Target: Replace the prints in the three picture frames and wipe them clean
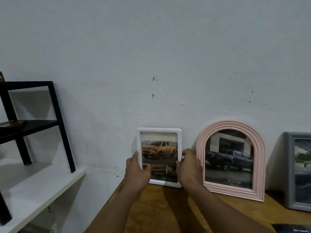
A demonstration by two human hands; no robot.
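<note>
A white rectangular frame with a print of a yellow pickup stands upright against the wall at the back of the wooden table. My left hand grips its left edge, thumb on the front. My right hand grips its right edge. To the right, a pink arched frame holds a print of a dark blue pickup and leans on the wall. A grey frame is cut off at the right edge.
A black metal shelf rack stands on a white shelf to the left. The corner of a dark printed sheet lies at the table's front right. The white wall is close behind the frames.
</note>
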